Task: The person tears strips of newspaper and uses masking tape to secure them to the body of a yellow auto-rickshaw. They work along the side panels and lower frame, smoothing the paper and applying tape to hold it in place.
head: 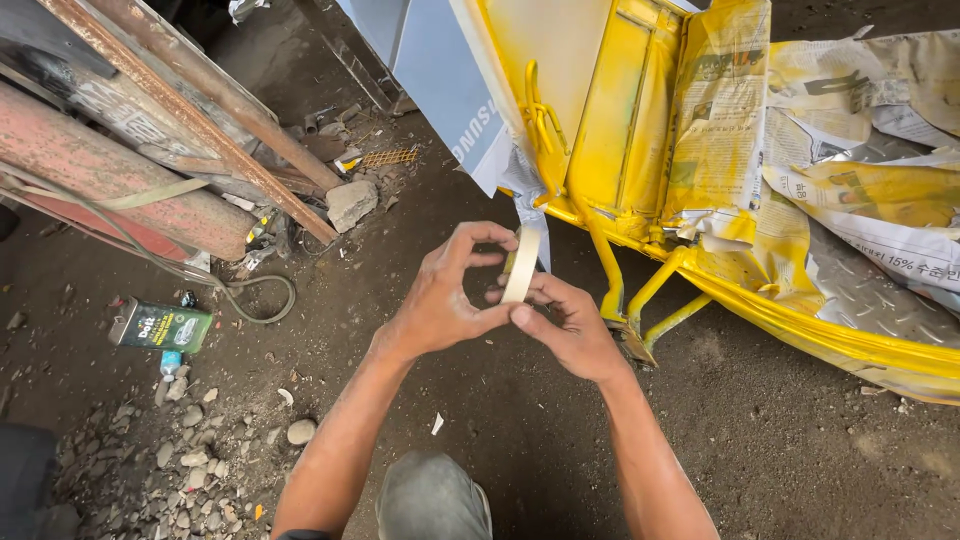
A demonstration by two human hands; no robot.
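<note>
Both hands raised over dark dirt floor (500, 420), centre of view. Left hand (440, 300) closed on roll of masking tape (520, 265), thumb at lower edge, fingers curled over top. Right hand (570, 325) pinching same roll from right (roll edge-on, upright). Just beyond, right: yellow-painted metal frame (600, 140), newspaper masking (840, 130). Far left: rusty cylinder (110, 175), green can (160, 327).

Both hands meet above bare dirt floor (500, 400), which lies open below and toward the lower right. Just beyond the fingers, the yellow-painted metal frame (610, 120) and its slanting yellow bars (655, 290) block the way ahead and right, with newspaper sheets (850, 150) draped over it. To the left, rusty pipes (120, 160), a grey rock (350, 203), a hose loop (262, 300), a green can (160, 327) and loose stones (190, 450) crowd the ground
</note>
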